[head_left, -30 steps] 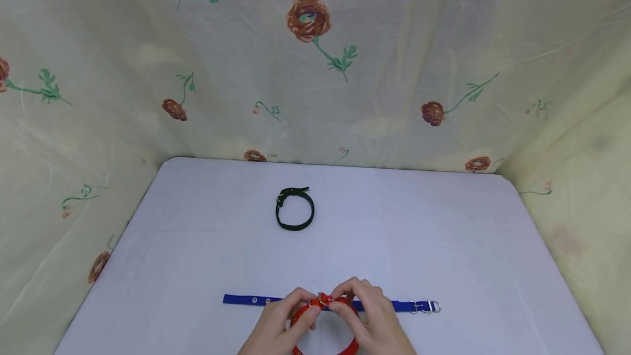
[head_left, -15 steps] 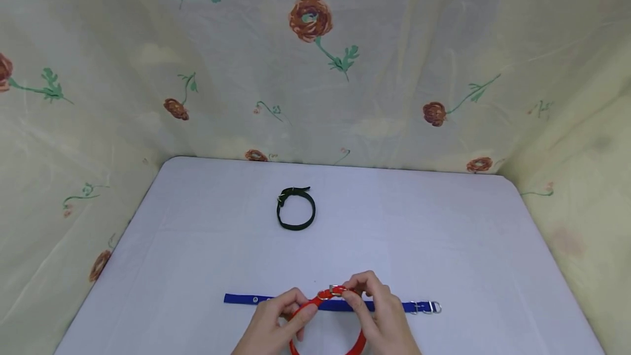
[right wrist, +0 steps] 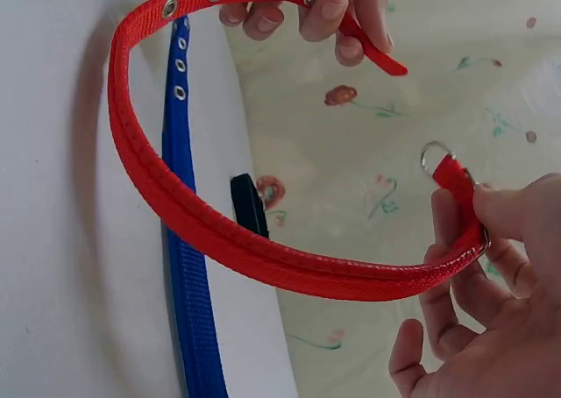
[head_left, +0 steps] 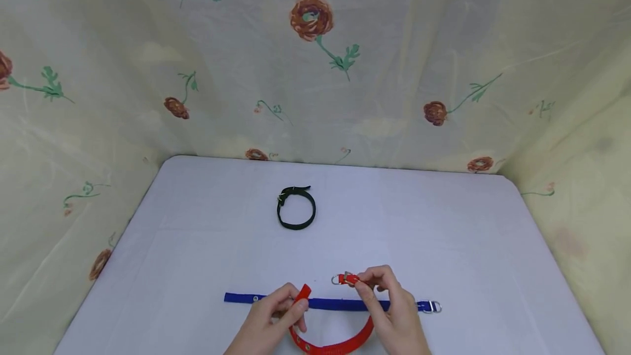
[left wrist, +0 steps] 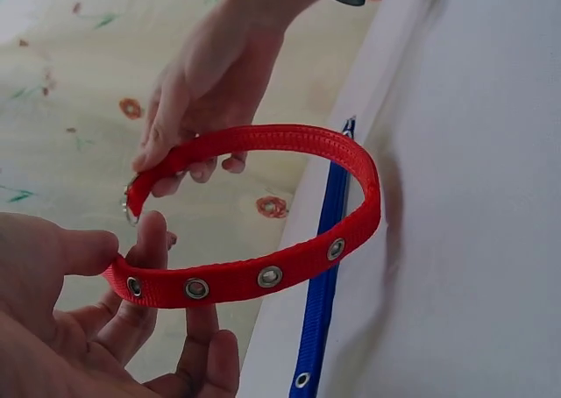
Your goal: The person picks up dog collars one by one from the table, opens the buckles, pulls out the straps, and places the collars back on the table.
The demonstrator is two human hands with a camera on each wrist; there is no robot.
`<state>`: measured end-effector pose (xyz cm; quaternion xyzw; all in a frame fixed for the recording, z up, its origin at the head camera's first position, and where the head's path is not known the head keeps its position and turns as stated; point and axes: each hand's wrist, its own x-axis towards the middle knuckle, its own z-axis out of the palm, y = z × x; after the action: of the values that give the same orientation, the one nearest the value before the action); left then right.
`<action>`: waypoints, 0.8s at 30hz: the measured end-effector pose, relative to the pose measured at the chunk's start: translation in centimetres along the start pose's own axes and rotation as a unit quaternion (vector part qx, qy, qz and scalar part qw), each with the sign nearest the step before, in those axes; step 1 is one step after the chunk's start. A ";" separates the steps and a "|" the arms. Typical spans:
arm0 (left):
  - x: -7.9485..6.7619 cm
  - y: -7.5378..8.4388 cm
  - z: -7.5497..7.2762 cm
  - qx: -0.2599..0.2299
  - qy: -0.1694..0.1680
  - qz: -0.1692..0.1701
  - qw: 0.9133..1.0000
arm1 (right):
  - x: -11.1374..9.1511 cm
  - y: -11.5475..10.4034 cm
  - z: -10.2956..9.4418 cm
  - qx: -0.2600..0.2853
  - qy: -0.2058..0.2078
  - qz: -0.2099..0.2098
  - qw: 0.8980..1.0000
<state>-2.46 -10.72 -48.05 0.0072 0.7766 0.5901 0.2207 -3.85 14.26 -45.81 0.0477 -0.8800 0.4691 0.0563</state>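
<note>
Between the two hands a red collar [head_left: 340,348] hangs in an open curve above the table, its ends apart. My left hand [head_left: 270,315] pinches the eyelet end between thumb and fingers, the plain tip poking out past them. The buckle end, with its metal D-ring [right wrist: 436,159], is pinched by my right hand [head_left: 391,305]. Metal eyelets [left wrist: 269,277] show along the left part of the strap. Behind the hands a blue collar [head_left: 340,304] lies stretched flat across the table, partly covered by both hands in the head view.
Farther back on the white table [head_left: 424,223] lies a black collar [head_left: 296,227], buckled into a ring. Flower-patterned cloth [head_left: 384,59] stands round the table's back and sides.
The red collar was a closed loop at its buckle; its strap end has come out. My right hand has moved right and slightly up with the buckle end, widening the gap between the hands.
</note>
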 end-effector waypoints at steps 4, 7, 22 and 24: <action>-0.3 0.2 -0.6 -0.009 0.019 0.003 1.000 | 0.3 0.2 -0.9 0.019 0.000 0.051 0.999; -0.5 0.3 -1.3 -0.020 0.037 0.006 0.999 | 0.5 0.5 -1.9 0.027 0.010 0.059 0.998; -0.4 0.1 -5.1 -0.094 0.152 -0.009 0.984 | 1.4 2.5 -5.8 0.081 0.129 0.091 0.984; -0.4 0.1 -5.6 -0.104 0.171 -0.017 0.980 | 1.7 3.0 -6.4 0.099 0.152 0.103 0.978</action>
<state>-4.11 -15.96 -46.69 -0.1302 0.7374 0.6561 0.0940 -5.58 21.16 -44.51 -0.1101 -0.8108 0.5586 0.1358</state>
